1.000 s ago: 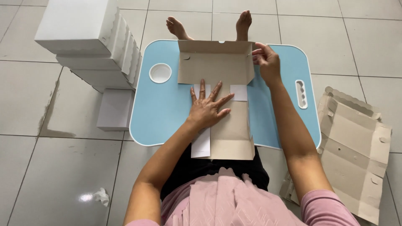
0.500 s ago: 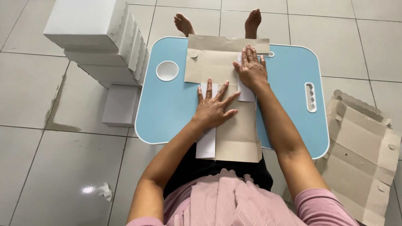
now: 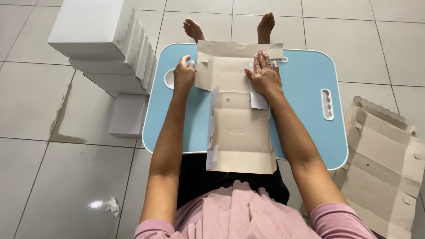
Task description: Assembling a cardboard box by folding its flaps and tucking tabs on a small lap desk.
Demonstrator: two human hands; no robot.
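A flat brown cardboard box blank [image 3: 239, 128] lies lengthwise on a light blue lap table [image 3: 305, 119], its near end hanging over the table's front edge. My right hand [image 3: 264, 75] presses flat on the blank's upper right part, fingers spread. At the blank's upper left corner, my left hand [image 3: 183, 74] has its fingers curled against the edge of a side flap. White side flaps stand partly raised along the blank's left edge and under my right wrist.
A pile of assembled white boxes [image 3: 104, 40] stands on the tiled floor to the left, one small box [image 3: 127, 115] beside the table. A stack of flat brown blanks [image 3: 385, 163] lies at the right. My bare feet [image 3: 230, 26] show beyond the table. A crumpled tissue [image 3: 110, 206] lies lower left.
My left hand left the middle of the blank and went to its upper left corner. My right hand stayed pressing on the upper right part, and the top panel now lies flat.
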